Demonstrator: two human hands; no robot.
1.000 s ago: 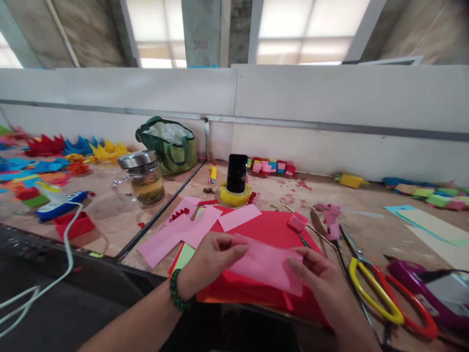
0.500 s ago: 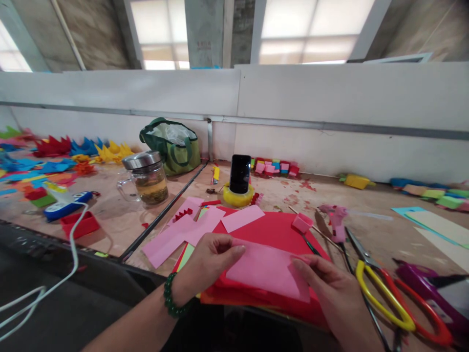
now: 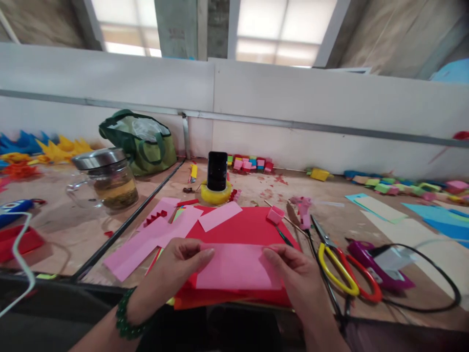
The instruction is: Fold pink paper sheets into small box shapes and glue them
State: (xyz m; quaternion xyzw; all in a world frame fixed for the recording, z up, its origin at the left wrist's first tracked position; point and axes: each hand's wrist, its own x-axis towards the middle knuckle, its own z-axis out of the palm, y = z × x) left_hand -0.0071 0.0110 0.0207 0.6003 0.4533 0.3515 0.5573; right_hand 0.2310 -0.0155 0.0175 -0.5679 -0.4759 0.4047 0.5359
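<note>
A rectangular sheet of pink paper (image 3: 238, 269) is stretched level between both hands, over a stack of red paper (image 3: 252, 222) at the table's front edge. My left hand (image 3: 179, 266), with a green bead bracelet at the wrist, pinches its upper left corner between thumb and fingers. At the upper right corner, my right hand (image 3: 295, 271) grips it the same way. Other pink paper strips (image 3: 137, 249) lie to the left, partly over the red stack. A small folded pink paper box (image 3: 274, 215) sits on the stack's far right side.
Scissors with yellow and red handles (image 3: 339, 269) lie right of my hand, beside a purple tool (image 3: 381, 269) with a black cord. A pink glue gun (image 3: 303, 212) stands behind. A phone (image 3: 217, 171) leans in a yellow tape roll (image 3: 216, 194). A glass mug (image 3: 113, 186) stands left.
The view has turned right, so the things on the table appear shifted left. The pink sheet, tilted before, now lies level between both hands, which still pinch it.
</note>
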